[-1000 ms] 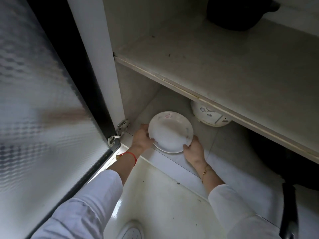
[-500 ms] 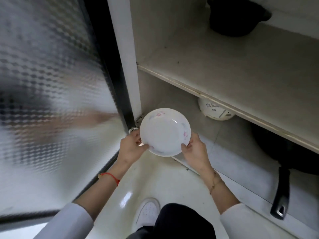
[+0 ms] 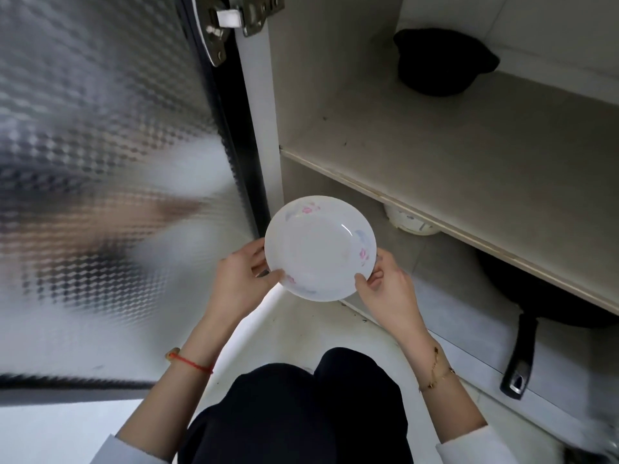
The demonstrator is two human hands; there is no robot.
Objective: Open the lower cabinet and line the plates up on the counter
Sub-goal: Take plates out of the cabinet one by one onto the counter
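Observation:
A white plate (image 3: 318, 247) with small pink and blue flowers on its rim is held in the air in front of the open lower cabinet. My left hand (image 3: 239, 281) grips its left edge and my right hand (image 3: 388, 289) grips its lower right edge. Under the plate only the rim shows, so I cannot tell whether more plates are stacked beneath it. The counter is out of view.
The frosted glass cabinet door (image 3: 100, 182) stands open at the left. A black pot (image 3: 442, 61) sits on the middle shelf (image 3: 469, 155). On the cabinet floor are a white bowl (image 3: 410, 224) and a black frying pan (image 3: 522, 349). My dark-trousered knees (image 3: 301, 406) are below the plate.
Both hands have lifted the plate off the cabinet floor and brought it out and up toward me. The view has risen, so the top hinge and upper shelf now show.

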